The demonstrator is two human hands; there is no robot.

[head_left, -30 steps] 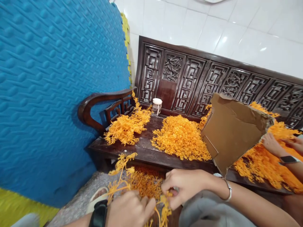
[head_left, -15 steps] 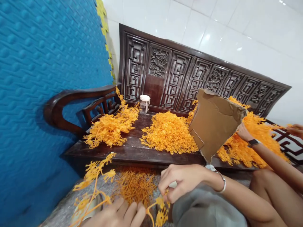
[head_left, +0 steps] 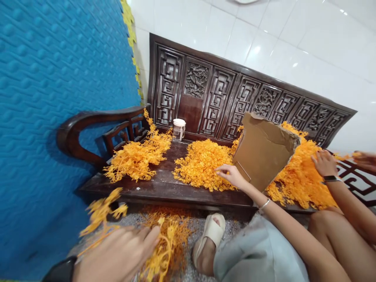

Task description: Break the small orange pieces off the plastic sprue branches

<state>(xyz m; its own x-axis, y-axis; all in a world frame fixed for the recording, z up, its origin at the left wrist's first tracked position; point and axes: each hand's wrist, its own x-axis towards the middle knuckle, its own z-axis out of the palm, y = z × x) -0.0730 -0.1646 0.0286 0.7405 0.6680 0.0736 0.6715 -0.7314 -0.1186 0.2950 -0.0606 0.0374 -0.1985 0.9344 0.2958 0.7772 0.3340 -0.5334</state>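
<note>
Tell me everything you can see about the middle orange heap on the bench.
The middle heap is a low, loose mound of bright orange, frilly pieces that look plastic. It rests on the dark wooden bench, beside the tilted cardboard. The right hand is at its right side; whether it touches is unclear.

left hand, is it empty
No, the left hand holds orange strands that stick out on both sides of it.

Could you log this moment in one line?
left hand: holds orange strands | right hand: at middle orange pile, contact unclear | cardboard: beside that pile | lidded cup: upright on bench
</note>
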